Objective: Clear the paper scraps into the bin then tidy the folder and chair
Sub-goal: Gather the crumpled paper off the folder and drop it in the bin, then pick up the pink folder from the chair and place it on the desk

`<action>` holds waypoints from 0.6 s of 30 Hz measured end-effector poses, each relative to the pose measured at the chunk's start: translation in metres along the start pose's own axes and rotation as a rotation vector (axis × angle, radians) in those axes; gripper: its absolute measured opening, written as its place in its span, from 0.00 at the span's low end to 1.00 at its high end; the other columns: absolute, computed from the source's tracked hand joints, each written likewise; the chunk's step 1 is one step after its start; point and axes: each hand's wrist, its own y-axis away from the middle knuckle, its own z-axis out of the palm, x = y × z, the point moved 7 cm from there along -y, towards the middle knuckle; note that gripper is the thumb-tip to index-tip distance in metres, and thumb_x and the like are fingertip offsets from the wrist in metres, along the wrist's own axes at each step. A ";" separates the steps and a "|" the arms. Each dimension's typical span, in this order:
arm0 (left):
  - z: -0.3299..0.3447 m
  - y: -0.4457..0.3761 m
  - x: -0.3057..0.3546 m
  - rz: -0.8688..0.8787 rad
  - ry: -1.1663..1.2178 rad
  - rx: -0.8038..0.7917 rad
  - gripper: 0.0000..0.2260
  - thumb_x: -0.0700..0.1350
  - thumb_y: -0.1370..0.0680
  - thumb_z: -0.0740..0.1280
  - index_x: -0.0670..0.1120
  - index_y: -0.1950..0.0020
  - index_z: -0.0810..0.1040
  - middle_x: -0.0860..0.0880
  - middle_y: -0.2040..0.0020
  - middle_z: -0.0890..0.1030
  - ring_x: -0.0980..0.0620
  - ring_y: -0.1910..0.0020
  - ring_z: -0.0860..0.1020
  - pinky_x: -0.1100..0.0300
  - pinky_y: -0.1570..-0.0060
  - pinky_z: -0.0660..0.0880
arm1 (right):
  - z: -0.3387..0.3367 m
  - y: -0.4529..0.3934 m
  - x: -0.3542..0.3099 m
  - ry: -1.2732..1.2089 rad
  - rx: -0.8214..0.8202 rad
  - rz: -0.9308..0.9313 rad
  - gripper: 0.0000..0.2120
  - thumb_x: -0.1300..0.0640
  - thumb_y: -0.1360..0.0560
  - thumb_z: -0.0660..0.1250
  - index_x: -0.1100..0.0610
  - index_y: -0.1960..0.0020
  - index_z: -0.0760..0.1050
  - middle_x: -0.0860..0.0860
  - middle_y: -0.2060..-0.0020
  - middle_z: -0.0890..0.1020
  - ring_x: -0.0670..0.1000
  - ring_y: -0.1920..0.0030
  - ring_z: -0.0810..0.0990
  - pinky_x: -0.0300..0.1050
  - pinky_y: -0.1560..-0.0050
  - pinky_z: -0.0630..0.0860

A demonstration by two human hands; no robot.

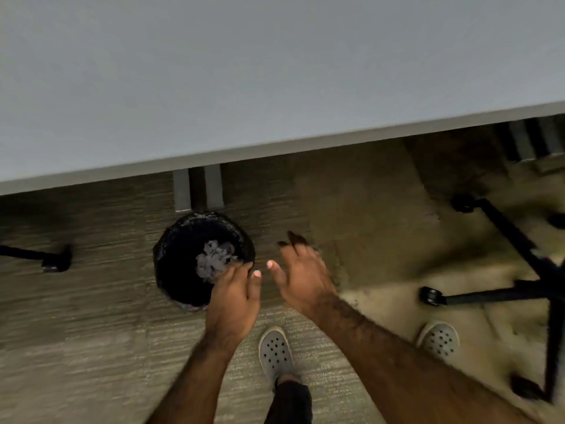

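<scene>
A round black bin (pixel 180 255) with a dark liner stands on the carpet just below the desk edge. Pale paper scraps (pixel 214 260) lie in a heap inside it. My left hand (pixel 234 296) hovers at the bin's right rim, fingers apart, holding nothing. My right hand (pixel 301 272) is to the right of the bin, over the carpet, fingers spread and empty. The black wheeled base of a chair (pixel 526 270) shows at the far right; its seat is out of view. No folder is visible.
A wide grey desk top (pixel 244 87) fills the upper half, with a grey desk leg (pixel 198 191) behind the bin. Another chair's caster (pixel 52 260) sits at the left. My two grey clogs (pixel 275 351) stand on the carpet below my hands.
</scene>
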 end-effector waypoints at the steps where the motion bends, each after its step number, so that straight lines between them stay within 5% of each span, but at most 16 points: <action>1: 0.004 0.001 0.021 0.027 0.007 -0.013 0.18 0.50 0.18 0.58 0.42 0.34 0.75 0.45 0.34 0.76 0.47 0.33 0.72 0.55 0.33 0.66 | -0.018 0.008 0.014 -0.003 0.044 0.022 0.26 0.41 0.21 0.52 0.56 0.30 0.67 0.57 0.28 0.66 0.58 0.29 0.64 0.52 0.29 0.62; 7: 0.043 0.007 0.171 0.240 0.031 -0.112 0.17 0.51 0.18 0.57 0.46 0.34 0.76 0.49 0.35 0.78 0.51 0.35 0.72 0.56 0.34 0.67 | -0.123 0.060 0.109 -0.068 0.279 0.182 0.25 0.41 0.20 0.53 0.54 0.30 0.68 0.54 0.27 0.66 0.54 0.26 0.60 0.47 0.27 0.54; 18: 0.136 0.061 0.433 0.647 -0.007 -0.306 0.15 0.51 0.19 0.58 0.48 0.35 0.75 0.51 0.37 0.78 0.55 0.38 0.72 0.64 0.38 0.65 | -0.292 0.198 0.285 -0.252 0.668 0.523 0.25 0.42 0.20 0.54 0.54 0.29 0.67 0.51 0.28 0.68 0.50 0.27 0.61 0.46 0.27 0.55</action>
